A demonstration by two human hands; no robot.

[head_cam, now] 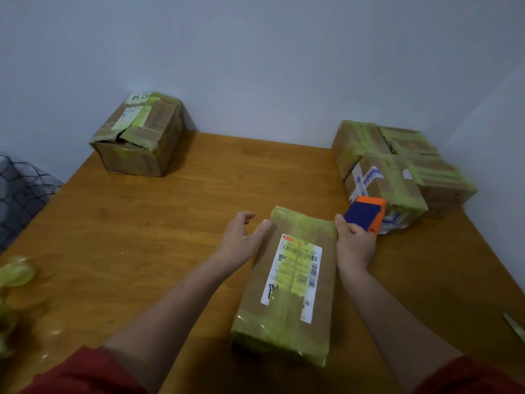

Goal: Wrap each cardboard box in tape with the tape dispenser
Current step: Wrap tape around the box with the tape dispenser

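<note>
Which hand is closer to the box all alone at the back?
Left. The left hand sits left of the middle box, toward the lone box. The right hand grips the dispenser right of the middle box, farther off.

The left forearm [181, 300] and right forearm [377, 302] extend forward, bare. Left hand [240, 237]: fingers relaxed, spread, palm facing inward. Right hand [353, 240]: fingers curled around the tape dispenser [366, 213], thumb extended forward.
</note>
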